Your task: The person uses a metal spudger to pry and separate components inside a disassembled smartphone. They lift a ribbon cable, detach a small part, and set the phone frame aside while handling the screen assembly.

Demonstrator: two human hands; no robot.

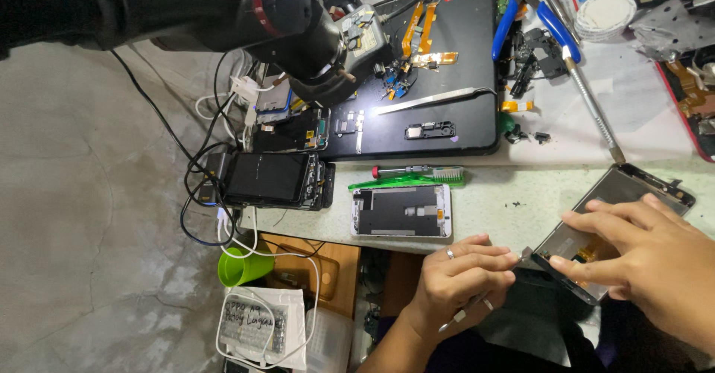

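Opened phone frame [401, 211] flat on counter [506, 202]. Left hand [454, 284], fingers curled, pinching lower corner of phone screen [596, 217] at counter's near edge. Right hand [648, 261], fingers spread, pressing onto it.

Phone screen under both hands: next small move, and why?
Probably lift the screen's near corner a little more with the left hand, while the right hand presses flat on it. The left fingertips sit at that corner, where a dark gap and an orange flex show, so a slow, small lift seems safest.
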